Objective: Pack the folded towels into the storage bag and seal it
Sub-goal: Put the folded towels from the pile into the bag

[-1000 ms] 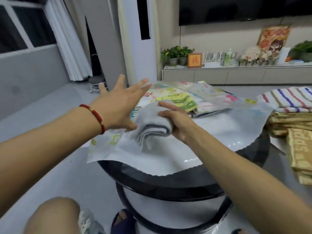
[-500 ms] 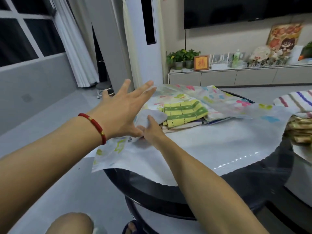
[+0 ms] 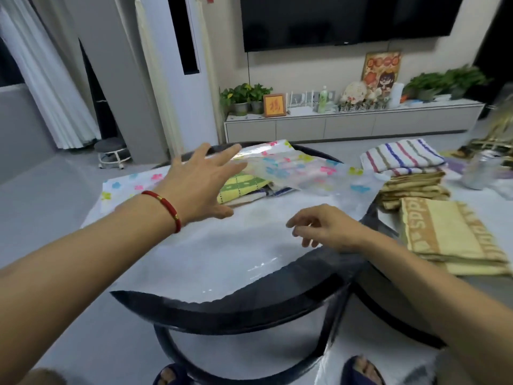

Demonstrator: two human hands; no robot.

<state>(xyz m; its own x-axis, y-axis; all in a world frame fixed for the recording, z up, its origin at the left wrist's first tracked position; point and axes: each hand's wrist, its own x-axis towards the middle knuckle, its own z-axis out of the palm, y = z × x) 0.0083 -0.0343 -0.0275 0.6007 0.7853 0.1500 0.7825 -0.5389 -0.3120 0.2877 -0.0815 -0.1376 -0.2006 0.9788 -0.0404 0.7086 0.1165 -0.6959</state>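
Observation:
A clear storage bag [image 3: 211,254] printed with coloured flowers lies across a round black table [image 3: 249,307]. My left hand [image 3: 200,184], fingers straight, lifts the bag's upper flap [image 3: 299,173] at its mouth. Inside the bag a yellow-green towel [image 3: 241,187] lies on other folded towels; the grey towel is hidden. My right hand [image 3: 324,229] hovers empty just above the bag's lower sheet, fingers loosely bent. To the right wait a striped towel [image 3: 399,158] on a folded tan stack [image 3: 413,190] and a yellow lettered towel [image 3: 449,237].
A silver can [image 3: 481,170] stands at the far right behind the towels. A second table surface [image 3: 388,218] carries the towel piles. A white TV cabinet [image 3: 352,123] with plants lines the wall, and a small stool [image 3: 111,154] sits on the floor at left.
My right hand pushed the grey towel into the bag, let go of it and drew back out to the right. My left hand kept the flap raised.

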